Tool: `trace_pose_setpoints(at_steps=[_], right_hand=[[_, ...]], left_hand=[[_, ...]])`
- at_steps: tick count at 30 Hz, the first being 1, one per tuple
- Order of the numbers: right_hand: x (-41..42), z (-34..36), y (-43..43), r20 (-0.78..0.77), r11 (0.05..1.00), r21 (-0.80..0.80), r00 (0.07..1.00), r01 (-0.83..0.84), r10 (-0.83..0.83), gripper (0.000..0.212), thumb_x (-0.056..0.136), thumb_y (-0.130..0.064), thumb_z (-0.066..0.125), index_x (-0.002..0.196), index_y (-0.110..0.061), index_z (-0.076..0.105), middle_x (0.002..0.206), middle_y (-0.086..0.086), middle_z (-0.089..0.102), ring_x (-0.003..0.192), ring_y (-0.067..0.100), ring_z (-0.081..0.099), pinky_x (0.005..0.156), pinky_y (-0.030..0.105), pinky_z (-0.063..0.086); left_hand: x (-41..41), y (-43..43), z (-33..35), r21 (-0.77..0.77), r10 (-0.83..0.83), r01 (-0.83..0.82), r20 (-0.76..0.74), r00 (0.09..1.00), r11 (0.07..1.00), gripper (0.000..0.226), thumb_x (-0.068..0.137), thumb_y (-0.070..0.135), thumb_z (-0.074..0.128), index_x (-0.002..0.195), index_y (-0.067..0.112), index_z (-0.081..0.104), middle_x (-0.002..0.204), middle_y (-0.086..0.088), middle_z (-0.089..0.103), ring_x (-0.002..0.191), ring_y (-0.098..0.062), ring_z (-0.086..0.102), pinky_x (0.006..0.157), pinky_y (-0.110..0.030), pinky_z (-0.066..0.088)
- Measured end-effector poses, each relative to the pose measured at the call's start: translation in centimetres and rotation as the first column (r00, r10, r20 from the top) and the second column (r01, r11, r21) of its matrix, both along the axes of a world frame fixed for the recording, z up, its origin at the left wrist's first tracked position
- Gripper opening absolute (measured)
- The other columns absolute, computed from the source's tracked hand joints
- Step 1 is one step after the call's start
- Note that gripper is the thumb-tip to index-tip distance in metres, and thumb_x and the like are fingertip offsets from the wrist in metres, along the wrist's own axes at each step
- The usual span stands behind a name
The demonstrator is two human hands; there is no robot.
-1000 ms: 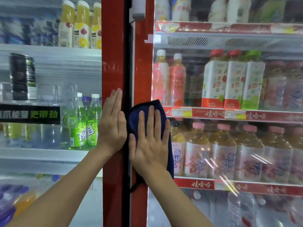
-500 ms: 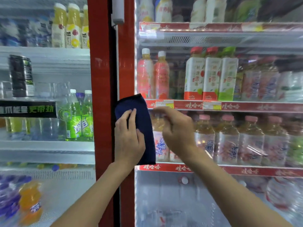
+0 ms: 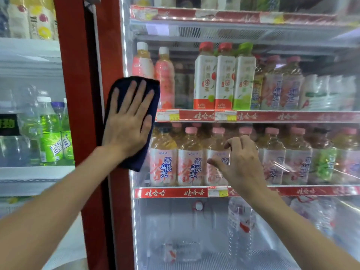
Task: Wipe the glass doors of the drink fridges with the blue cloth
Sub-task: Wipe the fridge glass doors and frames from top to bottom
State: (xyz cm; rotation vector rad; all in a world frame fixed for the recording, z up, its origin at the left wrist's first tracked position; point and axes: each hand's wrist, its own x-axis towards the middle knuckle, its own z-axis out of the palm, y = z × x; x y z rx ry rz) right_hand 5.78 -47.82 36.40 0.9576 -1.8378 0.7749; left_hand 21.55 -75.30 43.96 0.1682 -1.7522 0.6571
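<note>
At 9 o'clock in my view: left fridge door [image 3: 29, 117], glass hazy, green soda bottles [image 3: 51, 141] on a white shelf behind it. Moving right, two red door frames [image 3: 74, 94] meet at a dark vertical seam.

Blue cloth [image 3: 136, 162] lies flat across the right-hand frame and the left edge of the right fridge door [image 3: 175, 221], about 10 o'clock from view centre. Left grip [image 3: 126, 123] sits on top of it, fingers spread and straight, palm pressing the cloth to the surface.

Behind the glass: peach tea bottles [image 3: 163, 158] in a row on a shelf with a red price strip [image 3: 194, 192]; white cartons [image 3: 205, 82] one shelf above, at 12 o'clock.

Right grip [image 3: 241, 162] at 4 o'clock from the cloth, fingers loosely curled, pinching nothing, in front of the bottles. I cannot tell whether it touches the glass. Streaky reflections at 3 o'clock. Clear water bottles [image 3: 239, 221] at 6 o'clock.
</note>
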Motion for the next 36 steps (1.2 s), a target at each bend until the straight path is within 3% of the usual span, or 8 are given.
trace_pose_setpoints(at_steps=[4, 8, 13, 18, 21, 27, 31, 36], right_hand=[[-0.6, -0.2, -0.1, -0.017, 1.0, -0.013, 1.0, -0.007, 0.007, 0.059, 0.073, -0.051, 0.084, 0.102, -0.005, 0.062, 0.098, 0.008, 0.054, 0.089, 0.023, 0.05, 0.079, 0.028, 0.04], [-1.0, 0.0, -0.2, -0.019, 0.999, -0.001, 0.999, -0.037, 0.037, 0.058, 0.074, -0.052, 0.084, 0.102, -0.006, 0.061, 0.099, 0.008, 0.053, 0.091, 0.021, 0.048, 0.081, 0.026, 0.035], [-1.8, -0.7, 3.5, -0.035, 0.983, 0.041, 0.983, -0.18, 0.181, 0.04, 0.08, -0.015, 0.087, 0.104, -0.003, 0.058, 0.102, 0.008, 0.053, 0.091, 0.016, 0.046, 0.08, 0.032, 0.05], [-5.0, -1.4, 7.2, 0.065, 1.0, 0.012, 0.998, 0.02, -0.021, 0.06, 0.074, -0.051, 0.085, 0.102, -0.006, 0.058, 0.105, 0.005, 0.05, 0.095, 0.017, 0.045, 0.084, 0.028, 0.043], [-5.8, -1.8, 6.8, 0.064, 1.0, -0.02, 0.998, 0.009, -0.007, 0.06, 0.071, -0.048, 0.087, 0.101, -0.005, 0.059, 0.105, 0.007, 0.05, 0.096, 0.016, 0.042, 0.085, 0.028, 0.043], [-6.0, -1.9, 6.7, 0.064, 1.0, -0.011, 0.998, 0.006, -0.005, 0.057, 0.072, -0.045, 0.088, 0.102, -0.007, 0.058, 0.106, 0.006, 0.046, 0.097, 0.016, 0.037, 0.083, 0.027, 0.035], [-5.8, -1.2, 8.6, 0.019, 0.996, 0.083, 0.999, -0.044, 0.042, 0.056, 0.074, -0.032, 0.091, 0.111, -0.004, 0.06, 0.109, 0.009, 0.05, 0.1, 0.02, 0.046, 0.087, 0.033, 0.046], [-7.5, -1.6, 12.4, -0.133, 0.988, 0.1, 0.986, 0.116, -0.103, 0.078, 0.07, -0.033, 0.092, 0.128, 0.008, 0.06, 0.126, 0.024, 0.06, 0.115, 0.039, 0.062, 0.098, 0.048, 0.055]], left_hand=[[-2.2, 1.7, -0.3, 0.006, 0.011, -0.01, -0.032, 0.999, 1.0, 0.06, 0.109, 0.036, 0.024, 0.165, 0.017, 0.015, 0.173, -0.012, 0.01, 0.16, -0.028, 0.006, 0.129, -0.056, 0.002], [-3.2, 3.8, -8.3, -0.108, 0.015, 0.002, 0.156, 0.988, 0.994, 0.062, 0.106, 0.032, 0.034, 0.164, 0.016, 0.021, 0.172, -0.01, 0.016, 0.159, -0.029, 0.014, 0.127, -0.059, 0.009], [-2.0, 3.6, -8.9, -0.308, 0.027, 0.099, 0.379, 0.925, 0.946, 0.058, 0.108, 0.033, 0.034, 0.164, 0.019, 0.025, 0.171, -0.006, 0.02, 0.159, -0.026, 0.018, 0.128, -0.055, 0.014], [-4.2, 4.0, -1.2, -0.134, -0.032, 0.045, 0.101, 0.994, 0.99, 0.06, 0.107, 0.033, 0.033, 0.165, 0.02, 0.02, 0.173, -0.006, 0.016, 0.16, -0.026, 0.014, 0.128, -0.056, 0.01], [-6.7, 6.5, -3.7, -0.038, -0.048, 0.048, 0.01, 0.999, 0.998, 0.062, 0.106, 0.034, 0.031, 0.165, 0.017, 0.018, 0.173, -0.009, 0.013, 0.16, -0.027, 0.01, 0.128, -0.057, 0.005], [-8.9, 10.5, -14.3, -0.153, -0.023, 0.068, 0.28, 0.96, 0.986, 0.062, 0.107, 0.036, 0.03, 0.165, 0.017, 0.018, 0.173, -0.008, 0.011, 0.16, -0.028, 0.01, 0.128, -0.055, 0.003], [-8.0, 10.2, -11.2, -0.332, 0.048, 0.121, 0.459, 0.887, 0.935, 0.059, 0.109, 0.037, 0.026, 0.165, 0.019, 0.018, 0.172, -0.007, 0.015, 0.159, -0.027, 0.014, 0.129, -0.052, 0.004], [-10.3, 12.0, -1.4, -0.145, -0.014, 0.036, 0.149, 0.989, 0.989, 0.06, 0.108, 0.035, 0.03, 0.165, 0.018, 0.02, 0.172, -0.01, 0.017, 0.16, -0.027, 0.013, 0.128, -0.057, 0.01]])
